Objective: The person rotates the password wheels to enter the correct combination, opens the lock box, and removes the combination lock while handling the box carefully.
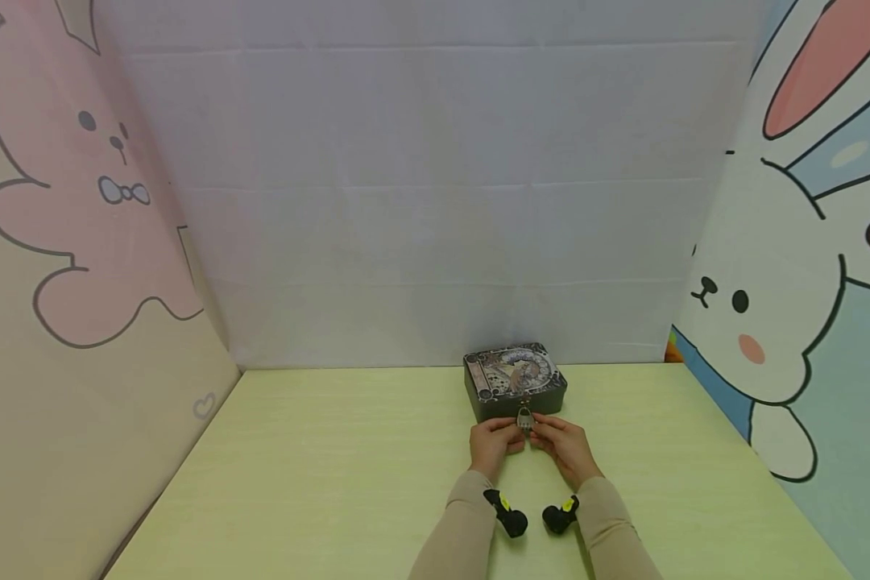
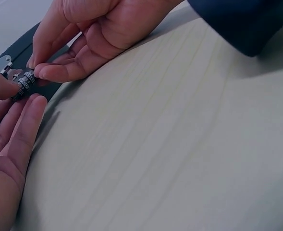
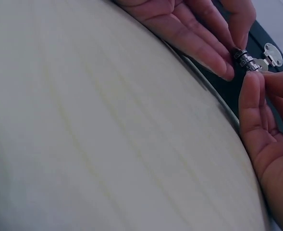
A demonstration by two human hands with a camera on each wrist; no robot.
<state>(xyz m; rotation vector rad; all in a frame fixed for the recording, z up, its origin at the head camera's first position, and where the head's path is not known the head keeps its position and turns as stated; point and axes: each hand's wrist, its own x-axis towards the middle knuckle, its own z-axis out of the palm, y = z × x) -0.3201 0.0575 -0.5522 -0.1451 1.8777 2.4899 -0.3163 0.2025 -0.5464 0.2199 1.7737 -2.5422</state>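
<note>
A dark box with an ornate picture on its lid stands at the back of the table. From the metal clasp on its front hangs a small combination padlock with a silver shackle. Number dials show on the padlock in the left wrist view. My left hand pinches the padlock from the left, thumb and fingers at its dials. From the other side, my right hand holds it between thumb and fingertips. Fingers partly cover the lock in both wrist views.
The pale yellow-green table runs back to a white cloth backdrop. Side panels with cartoon rabbits flank it. Black wrist cameras sit on both wrists, close over the table.
</note>
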